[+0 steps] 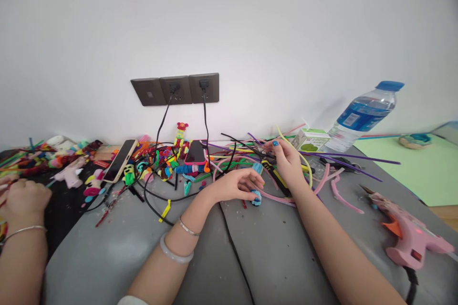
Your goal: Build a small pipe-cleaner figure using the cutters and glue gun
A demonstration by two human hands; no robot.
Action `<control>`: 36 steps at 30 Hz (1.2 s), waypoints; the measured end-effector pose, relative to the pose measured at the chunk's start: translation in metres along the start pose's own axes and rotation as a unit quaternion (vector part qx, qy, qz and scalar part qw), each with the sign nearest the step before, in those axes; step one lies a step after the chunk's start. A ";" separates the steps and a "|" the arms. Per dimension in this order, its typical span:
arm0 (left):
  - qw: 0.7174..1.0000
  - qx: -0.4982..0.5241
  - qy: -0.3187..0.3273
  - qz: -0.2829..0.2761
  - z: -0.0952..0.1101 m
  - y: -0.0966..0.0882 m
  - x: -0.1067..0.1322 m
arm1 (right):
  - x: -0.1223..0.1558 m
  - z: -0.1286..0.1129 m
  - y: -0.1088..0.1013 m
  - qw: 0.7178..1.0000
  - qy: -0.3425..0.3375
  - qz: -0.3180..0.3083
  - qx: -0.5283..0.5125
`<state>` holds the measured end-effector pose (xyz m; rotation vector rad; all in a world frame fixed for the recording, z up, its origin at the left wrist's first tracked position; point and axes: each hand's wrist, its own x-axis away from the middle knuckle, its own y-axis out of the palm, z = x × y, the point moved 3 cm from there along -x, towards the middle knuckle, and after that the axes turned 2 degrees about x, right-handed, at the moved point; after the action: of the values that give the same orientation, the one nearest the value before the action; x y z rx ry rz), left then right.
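Observation:
My left hand [236, 185] rests on the grey table [118, 248] with curled fingers on a small blue fuzzy piece [256, 197] at the end of a pink pipe cleaner [275, 198]. My right hand [288, 161] is closed round the yellow and black handles of a cutter [274, 175], held over a tangle of coloured pipe cleaners [236, 155]. A yellow pipe cleaner [300, 157] arcs over that hand.
A pink glue gun [408, 233] lies at the right. A water bottle [363, 115] and small green carton [310, 139] stand by the wall. Two phones [120, 160] [195, 152] charge from wall sockets [175, 89]. Another person's hand [23, 198] works at the left among toys.

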<state>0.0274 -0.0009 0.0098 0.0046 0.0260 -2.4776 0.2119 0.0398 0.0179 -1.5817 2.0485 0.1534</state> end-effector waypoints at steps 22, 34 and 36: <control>0.997 -0.050 -0.041 0.029 0.004 0.001 0.002 | -0.001 0.002 0.000 1.000 0.006 0.010 -0.004; 0.999 -0.025 -0.031 0.027 -0.003 0.000 0.003 | 0.002 0.021 0.011 0.995 -0.033 -0.070 0.056; 0.999 -0.028 -0.026 0.028 -0.004 0.000 0.004 | 0.004 0.022 0.012 0.993 -0.044 -0.085 0.070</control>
<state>0.0245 -0.0029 0.0060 -0.0828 0.0709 -2.4194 0.2080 0.0486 -0.0057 -1.6234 1.8078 0.0174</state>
